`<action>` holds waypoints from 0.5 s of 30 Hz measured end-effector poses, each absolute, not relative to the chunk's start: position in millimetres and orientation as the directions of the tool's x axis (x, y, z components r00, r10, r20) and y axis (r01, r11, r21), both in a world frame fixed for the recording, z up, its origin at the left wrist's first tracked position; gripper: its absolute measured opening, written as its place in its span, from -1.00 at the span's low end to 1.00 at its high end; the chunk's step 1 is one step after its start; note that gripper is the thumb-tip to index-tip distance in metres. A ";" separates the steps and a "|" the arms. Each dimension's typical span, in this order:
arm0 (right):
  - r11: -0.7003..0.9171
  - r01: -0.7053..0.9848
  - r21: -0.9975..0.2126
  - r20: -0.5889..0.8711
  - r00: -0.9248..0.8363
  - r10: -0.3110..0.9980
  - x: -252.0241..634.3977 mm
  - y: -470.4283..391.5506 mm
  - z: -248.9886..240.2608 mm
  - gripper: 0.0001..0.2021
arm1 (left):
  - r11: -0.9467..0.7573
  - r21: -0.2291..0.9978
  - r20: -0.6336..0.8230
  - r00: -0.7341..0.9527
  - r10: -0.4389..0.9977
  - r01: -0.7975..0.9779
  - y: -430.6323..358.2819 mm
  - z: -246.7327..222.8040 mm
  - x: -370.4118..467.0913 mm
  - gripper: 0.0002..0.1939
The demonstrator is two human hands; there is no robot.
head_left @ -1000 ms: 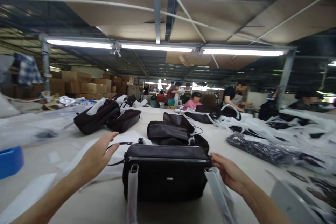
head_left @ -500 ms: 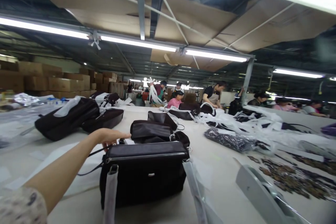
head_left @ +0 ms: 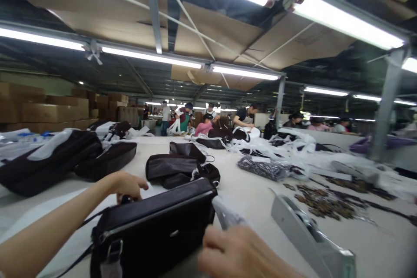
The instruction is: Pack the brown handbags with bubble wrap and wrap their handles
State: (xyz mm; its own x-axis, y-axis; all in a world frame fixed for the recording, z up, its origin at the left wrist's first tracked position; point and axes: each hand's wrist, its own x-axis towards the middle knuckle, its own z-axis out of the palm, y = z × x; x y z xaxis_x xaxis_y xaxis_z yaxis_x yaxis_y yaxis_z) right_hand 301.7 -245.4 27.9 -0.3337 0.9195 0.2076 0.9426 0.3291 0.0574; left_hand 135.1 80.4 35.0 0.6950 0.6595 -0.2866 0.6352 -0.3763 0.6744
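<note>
A dark handbag stands upright on the pale table, slightly turned, with a small metal plate on its front and a wrapped strap at each side. Behind its top left edge is my left hand, fingers curled at the bag's back; what they grip is partly hidden. My right hand, smeared by motion, is at the bag's right side close to the wrapped strap; its fingers are bent, and whether they hold the strap cannot be made out.
More dark bags lie just behind. Larger dark bags are on the left. A grey tape dispenser and brown pieces lie on the right, with plastic-wrapped goods beyond. People work farther back.
My right hand has come into view at the bag's right side. The handbag has tilted and turned, its left end nearer. My left hand's fingers have curled, and the view has shifted right.
</note>
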 end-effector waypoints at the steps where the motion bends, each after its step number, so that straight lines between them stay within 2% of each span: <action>1: 0.306 0.949 0.079 0.280 -0.316 0.906 304.5 -243.2 44.6 -0.83 | -0.384 0.661 -0.300 0.696 0.652 0.645 82.8 32.7 137.7 -0.54; 2: 0.291 0.954 0.078 0.384 -0.298 0.874 307.1 -240.0 62.0 -0.77 | -0.389 0.654 -0.310 0.700 0.643 0.648 84.9 30.9 140.1 -0.51; 4: 0.377 0.926 0.004 0.546 -0.318 0.775 312.4 -230.0 95.1 -0.71 | -0.387 0.675 -0.303 0.715 0.630 0.628 87.1 30.9 143.9 -0.42; 7: 0.458 0.881 -0.118 0.672 -0.269 0.690 321.2 -207.0 127.8 -0.69 | -0.357 0.791 -0.191 0.756 0.627 0.496 82.7 44.7 143.3 -0.24; 11: 0.325 0.918 -0.225 0.720 -0.069 0.691 339.6 -171.8 137.1 -0.68 | -0.332 0.929 0.081 0.782 0.618 0.166 65.3 76.1 124.4 -0.08; 15: 0.264 0.900 -0.347 0.680 0.048 0.731 361.9 -133.8 141.3 -0.56 | -0.243 0.945 0.309 0.835 0.456 -0.217 43.2 93.7 94.3 0.00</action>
State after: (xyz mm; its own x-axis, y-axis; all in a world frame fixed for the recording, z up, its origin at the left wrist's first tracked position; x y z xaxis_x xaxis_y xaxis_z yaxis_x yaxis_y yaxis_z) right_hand 361.9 -133.8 141.3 0.0478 0.7314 0.6803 0.9002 0.2636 -0.3466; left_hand 94.3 43.2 93.7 0.8346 0.4563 0.3087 -0.2169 -0.2430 0.9455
